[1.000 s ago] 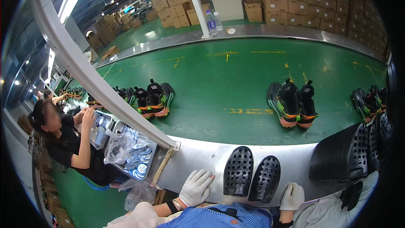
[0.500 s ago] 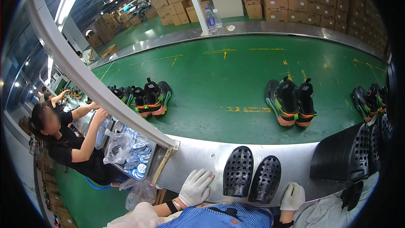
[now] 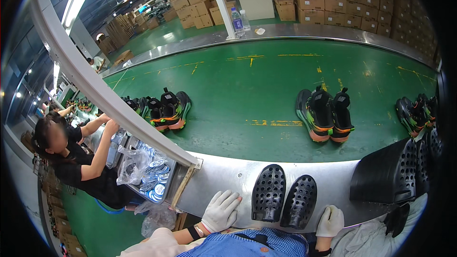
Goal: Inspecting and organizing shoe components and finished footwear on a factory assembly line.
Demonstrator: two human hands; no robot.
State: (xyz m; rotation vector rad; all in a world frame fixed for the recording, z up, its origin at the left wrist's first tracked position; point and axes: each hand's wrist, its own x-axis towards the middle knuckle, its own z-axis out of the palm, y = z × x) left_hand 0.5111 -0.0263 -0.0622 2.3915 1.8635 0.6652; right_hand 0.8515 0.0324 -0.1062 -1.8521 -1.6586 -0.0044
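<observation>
Head view: left gloved hand [image 3: 220, 211] flat and open on steel desk edge [image 3: 228, 181], beside two black perforated oval pads [image 3: 284, 200]; right gloved hand [image 3: 330, 221] curled, empty. Could nudge pads off.

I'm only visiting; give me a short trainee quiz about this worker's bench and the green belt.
1. True or false: the left hand rests flat on the metal ledge.
2. How many perforated black pads lie between the hands?
3. The shoe pair on the belt is: A) in the right hand, B) apart from both hands, C) under the left hand.

Key: 1 true; 2 two; 3 B.
</observation>
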